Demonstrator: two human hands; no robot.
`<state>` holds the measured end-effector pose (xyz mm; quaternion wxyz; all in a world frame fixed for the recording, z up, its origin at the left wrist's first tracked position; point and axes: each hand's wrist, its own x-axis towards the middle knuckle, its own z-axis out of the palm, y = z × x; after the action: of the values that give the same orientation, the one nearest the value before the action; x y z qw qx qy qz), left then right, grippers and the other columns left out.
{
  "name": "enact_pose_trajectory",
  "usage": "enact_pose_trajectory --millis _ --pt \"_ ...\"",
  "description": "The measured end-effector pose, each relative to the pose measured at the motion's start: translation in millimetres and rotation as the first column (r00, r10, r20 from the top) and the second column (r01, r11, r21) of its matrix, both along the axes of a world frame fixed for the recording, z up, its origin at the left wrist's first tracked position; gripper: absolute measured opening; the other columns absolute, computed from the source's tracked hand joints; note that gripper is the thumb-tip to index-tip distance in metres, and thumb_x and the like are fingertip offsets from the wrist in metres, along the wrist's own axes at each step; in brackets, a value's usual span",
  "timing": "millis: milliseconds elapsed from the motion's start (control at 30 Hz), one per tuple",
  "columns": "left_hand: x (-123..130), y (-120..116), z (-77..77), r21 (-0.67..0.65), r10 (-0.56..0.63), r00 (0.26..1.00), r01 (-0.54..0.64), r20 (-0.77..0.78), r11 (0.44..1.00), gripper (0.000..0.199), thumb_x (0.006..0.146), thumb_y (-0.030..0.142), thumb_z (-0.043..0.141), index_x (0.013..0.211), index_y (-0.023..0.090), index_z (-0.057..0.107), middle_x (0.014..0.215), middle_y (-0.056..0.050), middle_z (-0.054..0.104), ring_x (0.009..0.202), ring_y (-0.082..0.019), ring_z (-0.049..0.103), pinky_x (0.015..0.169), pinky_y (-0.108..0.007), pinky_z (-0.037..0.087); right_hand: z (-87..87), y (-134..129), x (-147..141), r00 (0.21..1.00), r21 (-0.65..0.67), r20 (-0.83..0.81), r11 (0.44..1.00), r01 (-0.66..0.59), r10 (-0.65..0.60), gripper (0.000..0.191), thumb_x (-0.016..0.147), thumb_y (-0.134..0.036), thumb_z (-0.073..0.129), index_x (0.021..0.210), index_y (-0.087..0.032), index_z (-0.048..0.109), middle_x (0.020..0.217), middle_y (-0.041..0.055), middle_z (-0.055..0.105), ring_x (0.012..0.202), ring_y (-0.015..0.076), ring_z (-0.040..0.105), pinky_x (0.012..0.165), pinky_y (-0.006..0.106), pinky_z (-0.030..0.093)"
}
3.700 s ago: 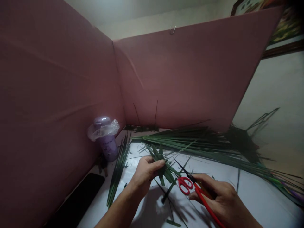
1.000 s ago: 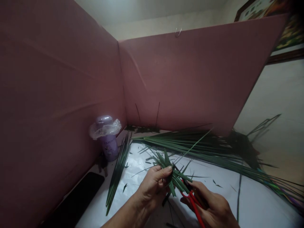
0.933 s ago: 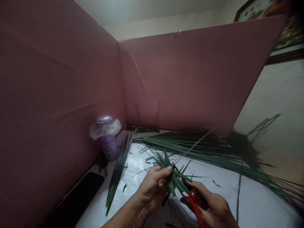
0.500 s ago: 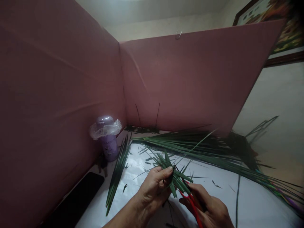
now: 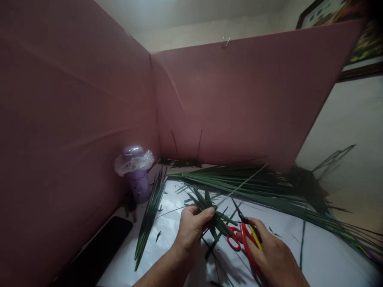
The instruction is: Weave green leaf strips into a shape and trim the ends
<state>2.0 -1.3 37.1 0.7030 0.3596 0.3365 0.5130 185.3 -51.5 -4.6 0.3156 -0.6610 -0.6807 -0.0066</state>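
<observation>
My left hand [image 5: 194, 227] is closed around a woven piece of green leaf strips [image 5: 220, 223], its thumb pressed on the middle and strip ends sticking out on several sides. In my right hand [image 5: 269, 251] is a pair of scissors [image 5: 247, 243] with red handles and dark blades pointing up and away. A yellow strip shows along the handle. The scissors are just to the right of the leaf piece, blades apart from the strips. One long thin strip rises from the leaf piece toward the upper right. My left fingertips are hidden behind the leaves.
Long green leaves [image 5: 239, 183] lie across the back of the white table surface [image 5: 167, 239], and a shorter leaf bundle [image 5: 149, 219] lies on the left. Beside it stand a purple bottle [image 5: 139, 183] with clear plastic and a dark flat object [image 5: 101, 247]. Pink panels [image 5: 227, 107] rise behind.
My right hand has drawn the scissors away from the strips to the right, and the blades now show. My left hand has shifted slightly left with the leaf piece.
</observation>
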Motion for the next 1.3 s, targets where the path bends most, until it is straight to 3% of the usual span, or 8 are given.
enact_pose_trajectory --millis 133,267,500,733,967,1300 --pt "1.0 0.1 1.1 -0.016 -0.01 1.0 0.01 -0.022 1.0 0.024 0.061 0.021 0.071 0.079 0.006 0.063 0.07 -0.007 0.062 0.064 -0.016 0.058 0.066 -0.031 0.047 -9.7 5.1 6.5 0.98 -0.063 0.188 0.996 0.069 -0.056 0.028 0.086 -0.032 0.04 0.108 -0.017 0.05 0.084 0.0072 0.069 0.067 0.0239 0.067 0.054 0.032 0.051" --pt "1.1 -2.3 1.4 -0.017 -0.045 0.999 0.045 -0.012 0.999 0.023 0.062 0.019 0.07 0.08 0.006 0.064 0.072 -0.008 0.063 0.065 -0.015 0.058 0.066 -0.029 0.047 -14.4 5.8 10.3 0.973 -0.053 0.227 0.997 0.051 -0.038 0.032 0.087 -0.031 0.039 0.112 -0.016 0.052 0.102 0.0098 0.065 0.084 0.0241 0.065 0.068 0.035 0.051" --pt "1.1 -3.4 0.1 0.012 -0.09 0.996 0.09 0.007 0.996 0.017 0.064 0.015 0.067 0.079 0.006 0.065 0.073 -0.008 0.064 0.064 -0.014 0.057 0.066 -0.028 0.046 -12.8 6.4 10.7 0.966 -0.079 0.256 0.996 0.042 -0.02 0.036 0.087 -0.029 0.039 0.117 -0.013 0.053 0.097 0.0099 0.065 0.082 0.0242 0.064 0.068 0.037 0.052" --pt "0.9 -7.0 1.4 0.223 -0.089 0.995 0.097 -0.044 0.97 0.018 0.067 0.017 0.067 0.082 0.008 0.067 0.078 -0.008 0.066 0.071 -0.015 0.058 0.07 -0.027 0.045 -12.9 5.1 9.7 0.965 -0.027 0.262 1.0 -0.014 0.02 0.035 0.087 -0.027 0.041 0.118 -0.015 0.051 0.104 0.0092 0.064 0.088 0.023 0.063 0.071 0.035 0.052" --pt "1.6 -10.5 6.2 0.301 -0.081 0.993 0.105 -0.089 0.948 0.009 0.068 0.019 0.067 0.071 0.012 0.064 0.065 -0.002 0.062 0.063 -0.013 0.056 0.064 -0.024 0.045 -10.2 2.2 8.2 0.962 0.006 0.27 1.0 -0.029 0.026 0.037 0.088 -0.03 0.041 0.12 -0.015 0.049 0.105 0.0094 0.064 0.087 0.0222 0.063 0.069 0.034 0.052" --pt "0.3 -10.9 7.1 0.283 -0.063 0.993 0.088 -0.098 0.955 0.011 0.067 0.018 0.067 0.076 0.011 0.067 0.071 -0.003 0.064 0.067 -0.013 0.056 0.066 -0.024 0.044 -8.2 2.8 5.7 0.961 -0.007 0.275 1.0 -0.028 0.029 0.036 0.088 -0.03 0.041 0.118 -0.015 0.052 0.102 0.0086 0.065 0.086 0.0219 0.063 0.069 0.034 0.052"
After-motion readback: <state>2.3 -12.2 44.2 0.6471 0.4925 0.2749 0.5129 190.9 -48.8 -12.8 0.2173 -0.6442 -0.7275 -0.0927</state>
